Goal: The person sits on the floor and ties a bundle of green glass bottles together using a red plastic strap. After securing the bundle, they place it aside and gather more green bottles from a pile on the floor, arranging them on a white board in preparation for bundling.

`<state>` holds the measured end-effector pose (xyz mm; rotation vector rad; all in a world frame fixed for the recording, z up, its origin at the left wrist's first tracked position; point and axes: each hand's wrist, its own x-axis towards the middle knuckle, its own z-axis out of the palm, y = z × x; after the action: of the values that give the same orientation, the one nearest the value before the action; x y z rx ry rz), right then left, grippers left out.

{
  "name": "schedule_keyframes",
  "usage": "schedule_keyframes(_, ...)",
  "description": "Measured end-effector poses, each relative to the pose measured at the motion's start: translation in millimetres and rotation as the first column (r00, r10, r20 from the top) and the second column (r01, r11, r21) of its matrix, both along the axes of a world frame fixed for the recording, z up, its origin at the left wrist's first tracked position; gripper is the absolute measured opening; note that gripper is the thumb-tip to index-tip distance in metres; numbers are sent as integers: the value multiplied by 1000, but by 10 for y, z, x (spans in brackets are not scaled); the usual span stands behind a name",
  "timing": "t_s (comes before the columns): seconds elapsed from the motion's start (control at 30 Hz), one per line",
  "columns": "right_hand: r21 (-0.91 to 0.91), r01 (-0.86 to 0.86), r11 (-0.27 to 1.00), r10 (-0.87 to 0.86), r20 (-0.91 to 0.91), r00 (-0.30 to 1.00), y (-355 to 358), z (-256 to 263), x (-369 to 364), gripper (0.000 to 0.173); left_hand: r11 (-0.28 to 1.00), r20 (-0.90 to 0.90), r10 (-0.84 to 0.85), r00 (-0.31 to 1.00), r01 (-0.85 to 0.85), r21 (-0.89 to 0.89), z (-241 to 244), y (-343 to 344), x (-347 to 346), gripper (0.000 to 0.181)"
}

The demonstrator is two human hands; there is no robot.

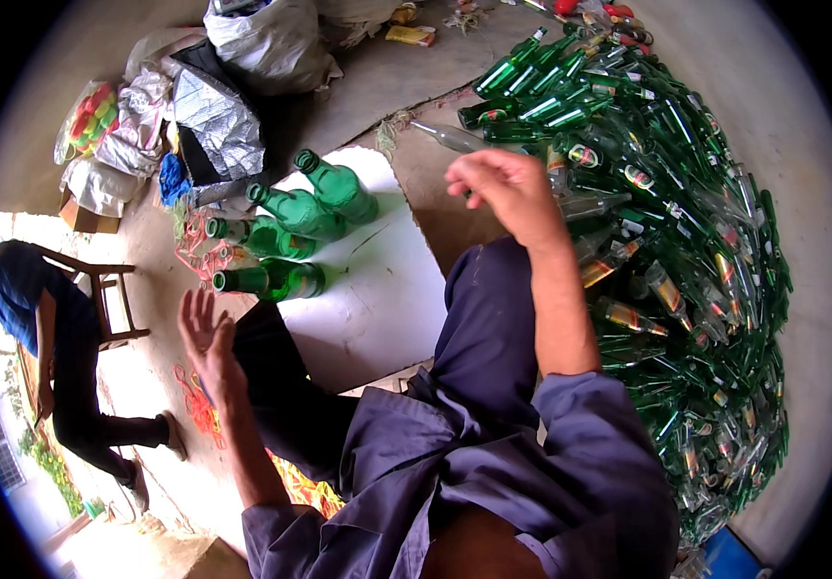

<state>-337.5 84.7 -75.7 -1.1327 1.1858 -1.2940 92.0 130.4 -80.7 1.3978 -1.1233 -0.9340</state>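
Note:
Several green glass bottles (293, 281) stand in a slanting row on a white board (380, 304) before me. My left hand (207, 336) is raised just below the nearest of them, palm up with the fingers apart, holding nothing. On the other side, my right hand (506, 184) hangs in the air with its fingers curled, near a clear glass bottle (448, 136) that lies at the edge of a large heap of bottles (648, 166). A small dark spot shows by its fingertips; whether it grips anything cannot be told.
The heap of green and clear bottles fills the right side along the wall. White sacks (267, 43) and a silvery insulated sheet (217, 119) lie at the upper left. Red string (197, 405) is on the floor. At the far left a person (47, 318) sits bent on a wooden chair (115, 304).

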Motion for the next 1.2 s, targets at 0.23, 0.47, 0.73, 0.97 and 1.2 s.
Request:
schedule_keyframes(0.23,507,154,848,-164,-26,986,-98,-1575,-787,30,987,-223,150,963,-157,-15,-218,-394,381,52)
schedule_keyframes(0.47,656,243,715,1,-348,937,-307,-2843,-752,35,998,-514,42,857,-13,59,-240,-503,489,49)
schedule_keyframes(0.73,387,190,902,309,-887,342,-858,-3334,-771,44,983,-871,-41,490,175,53,-234,-510,561,51)
schedule_keyframes(0.97,304,-74,950,299,-952,-73,-1099,-3615,-820,17,985,-845,64,531,101,138,-112,-494,416,45)
schedule_keyframes(1.2,420,-79,904,386,-882,-272,-992,-3821,-900,14,982,-815,135,564,33,185,-57,-563,240,33)
